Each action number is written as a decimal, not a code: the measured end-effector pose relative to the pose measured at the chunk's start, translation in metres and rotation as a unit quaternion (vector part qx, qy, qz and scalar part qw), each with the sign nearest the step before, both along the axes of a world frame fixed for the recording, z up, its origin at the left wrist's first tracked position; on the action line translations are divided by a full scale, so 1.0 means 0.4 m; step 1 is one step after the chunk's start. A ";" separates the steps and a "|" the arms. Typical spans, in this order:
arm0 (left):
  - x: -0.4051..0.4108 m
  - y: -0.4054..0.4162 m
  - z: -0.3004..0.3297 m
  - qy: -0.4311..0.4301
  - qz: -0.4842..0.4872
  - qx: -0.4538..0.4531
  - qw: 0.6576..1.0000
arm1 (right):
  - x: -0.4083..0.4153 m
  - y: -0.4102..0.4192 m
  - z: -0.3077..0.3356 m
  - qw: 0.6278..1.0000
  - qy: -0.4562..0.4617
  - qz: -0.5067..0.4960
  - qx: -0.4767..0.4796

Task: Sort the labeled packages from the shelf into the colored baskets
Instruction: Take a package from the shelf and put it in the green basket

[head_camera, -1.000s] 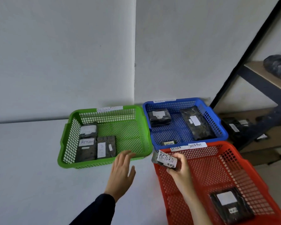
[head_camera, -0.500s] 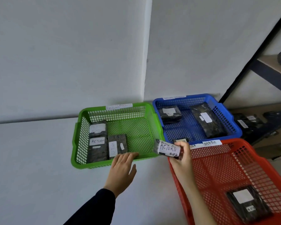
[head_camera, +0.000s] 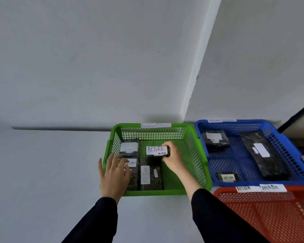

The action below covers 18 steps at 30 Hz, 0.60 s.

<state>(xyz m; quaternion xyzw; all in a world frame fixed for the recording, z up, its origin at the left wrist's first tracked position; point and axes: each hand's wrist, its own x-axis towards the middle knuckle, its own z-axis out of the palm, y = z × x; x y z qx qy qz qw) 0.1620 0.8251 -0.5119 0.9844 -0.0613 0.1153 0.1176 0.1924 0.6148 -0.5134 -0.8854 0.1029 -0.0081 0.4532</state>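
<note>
RETURN package (head_camera: 156, 151) is pinched in right hand (head_camera: 172, 159) fingers, held inside green basket (head_camera: 203, 165), above its floor behind the flat packages (head_camera: 150, 176). Left hand (head_camera: 114, 174) is open, fingers spread over the basket's left rim. Risk: released tilted, it lands on edge, label hidden.

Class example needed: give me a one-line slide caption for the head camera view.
Right hand lowers a package labelled RETURN into the green basket; left hand rests at its rim.
</note>
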 end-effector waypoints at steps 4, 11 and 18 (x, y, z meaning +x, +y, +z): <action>0.034 0.009 -0.024 0.026 0.007 0.048 0.999 | 0.068 0.010 -0.034 0.998 0.046 0.018 -0.026; 0.041 0.012 -0.041 0.018 0.019 0.050 0.998 | 0.110 0.029 -0.076 0.997 0.063 0.002 -0.034; 0.042 0.011 -0.045 0.015 0.020 0.043 0.999 | 0.093 0.001 -0.066 0.997 0.043 -0.004 -0.068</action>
